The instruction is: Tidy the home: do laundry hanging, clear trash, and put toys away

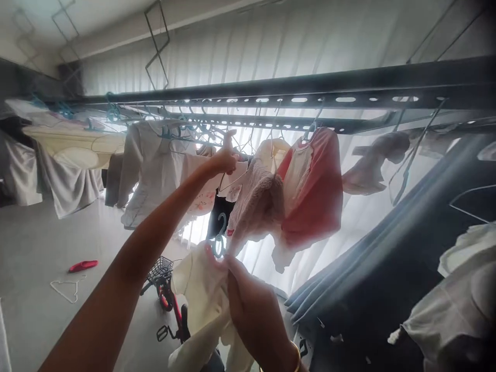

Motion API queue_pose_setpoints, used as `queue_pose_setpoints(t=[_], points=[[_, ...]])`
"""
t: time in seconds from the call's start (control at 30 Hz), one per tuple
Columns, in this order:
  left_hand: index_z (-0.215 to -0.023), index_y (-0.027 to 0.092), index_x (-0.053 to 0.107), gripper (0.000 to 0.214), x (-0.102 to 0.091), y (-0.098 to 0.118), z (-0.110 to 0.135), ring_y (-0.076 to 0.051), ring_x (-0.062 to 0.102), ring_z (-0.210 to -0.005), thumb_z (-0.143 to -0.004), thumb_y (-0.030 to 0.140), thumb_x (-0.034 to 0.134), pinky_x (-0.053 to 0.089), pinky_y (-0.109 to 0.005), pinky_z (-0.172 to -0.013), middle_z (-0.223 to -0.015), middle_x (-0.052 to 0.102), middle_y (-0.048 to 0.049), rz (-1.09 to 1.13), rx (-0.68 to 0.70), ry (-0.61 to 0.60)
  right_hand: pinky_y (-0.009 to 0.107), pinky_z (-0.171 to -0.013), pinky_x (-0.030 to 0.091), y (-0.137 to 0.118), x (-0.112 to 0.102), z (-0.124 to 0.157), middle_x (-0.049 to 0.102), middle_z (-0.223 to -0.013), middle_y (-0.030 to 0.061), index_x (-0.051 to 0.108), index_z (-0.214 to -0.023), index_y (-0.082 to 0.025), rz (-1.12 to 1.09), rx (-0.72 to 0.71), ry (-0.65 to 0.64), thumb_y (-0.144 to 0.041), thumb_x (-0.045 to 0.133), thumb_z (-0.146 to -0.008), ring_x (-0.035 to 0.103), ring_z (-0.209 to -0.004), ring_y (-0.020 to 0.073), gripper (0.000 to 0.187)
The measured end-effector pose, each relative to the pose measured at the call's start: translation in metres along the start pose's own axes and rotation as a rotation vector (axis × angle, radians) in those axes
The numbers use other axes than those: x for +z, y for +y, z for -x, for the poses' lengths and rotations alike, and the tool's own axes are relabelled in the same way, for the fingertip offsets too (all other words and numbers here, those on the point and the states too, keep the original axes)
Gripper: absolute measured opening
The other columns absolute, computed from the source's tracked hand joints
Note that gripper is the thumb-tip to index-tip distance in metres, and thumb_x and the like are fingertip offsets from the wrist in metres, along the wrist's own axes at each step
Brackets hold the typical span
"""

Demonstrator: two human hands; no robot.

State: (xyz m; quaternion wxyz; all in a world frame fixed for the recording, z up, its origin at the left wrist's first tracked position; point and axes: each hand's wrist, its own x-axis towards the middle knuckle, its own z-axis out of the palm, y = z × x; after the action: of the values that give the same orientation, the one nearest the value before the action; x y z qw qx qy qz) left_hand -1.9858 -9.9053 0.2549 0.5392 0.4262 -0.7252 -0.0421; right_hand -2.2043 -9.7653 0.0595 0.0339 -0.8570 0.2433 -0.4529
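My left hand [225, 155] reaches up to the dark drying rail [271, 98], its fingers closed on a thin wire hanger [232, 182] that hangs among the clothes. My right hand [248, 305] is lower, at the bottom middle, pinched shut on a cream garment [199, 299] that carries a blue hanger hook [219, 237] at its top. Next to my left hand hang a fuzzy pink garment [258, 204] and a red and white top [313, 191].
Several more garments hang along the rail to the left, white shirts [153, 165] among them. A red child's bike with a basket [166, 289] stands below. A red slipper [82, 265] and a white hanger [67, 288] lie on the floor. Dark curtain [387, 258] at right.
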Motion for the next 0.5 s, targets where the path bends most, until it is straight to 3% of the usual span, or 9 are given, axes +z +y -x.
queue_pose_setpoints(t=[0.17,0.23,0.37,0.5], points=[[-0.145,0.018,0.031,0.060,0.016,-0.019,0.005,-0.016,0.058,-0.072,-0.089,0.011,0.050,0.054,-0.037,-0.078,-0.081,0.061,-0.0025,-0.013,0.261,0.300,0.028,-0.067,0.061,-0.014,0.023,-0.004,0.078,-0.102,0.0112,0.066,-0.130,-0.019,0.008,0.082,0.213,-0.020,0.039,-0.099,0.077,-0.080,0.0215,0.041],[-0.144,0.019,0.034,0.053,0.020,-0.025,0.018,-0.017,0.058,-0.079,-0.093,0.016,0.048,0.052,-0.038,-0.083,-0.087,0.059,-0.0045,-0.007,0.302,0.353,0.030,-0.071,0.063,-0.022,0.030,-0.011,0.077,-0.109,0.0120,0.066,-0.131,-0.019,0.043,0.128,0.287,-0.021,0.039,-0.100,0.077,-0.086,0.0225,0.041],[-0.145,0.021,0.035,0.050,0.018,-0.033,0.060,-0.020,0.058,-0.081,-0.097,0.024,0.047,0.052,-0.038,-0.077,-0.098,0.057,-0.0091,-0.059,0.199,0.295,0.031,-0.071,0.064,-0.037,0.037,-0.030,0.075,-0.114,0.0137,0.068,-0.130,-0.018,0.177,0.179,0.365,-0.022,0.041,-0.099,0.076,-0.092,0.0246,0.041],[-0.147,0.022,0.038,0.050,0.002,-0.041,0.118,-0.023,0.062,-0.080,-0.097,0.028,0.045,0.053,-0.039,-0.069,-0.111,0.055,-0.0143,-0.155,0.050,0.199,0.034,-0.074,0.063,-0.045,0.038,-0.058,0.076,-0.111,0.0152,0.067,-0.130,-0.014,0.299,0.186,0.394,-0.022,0.039,-0.098,0.075,-0.090,0.0255,0.043]])
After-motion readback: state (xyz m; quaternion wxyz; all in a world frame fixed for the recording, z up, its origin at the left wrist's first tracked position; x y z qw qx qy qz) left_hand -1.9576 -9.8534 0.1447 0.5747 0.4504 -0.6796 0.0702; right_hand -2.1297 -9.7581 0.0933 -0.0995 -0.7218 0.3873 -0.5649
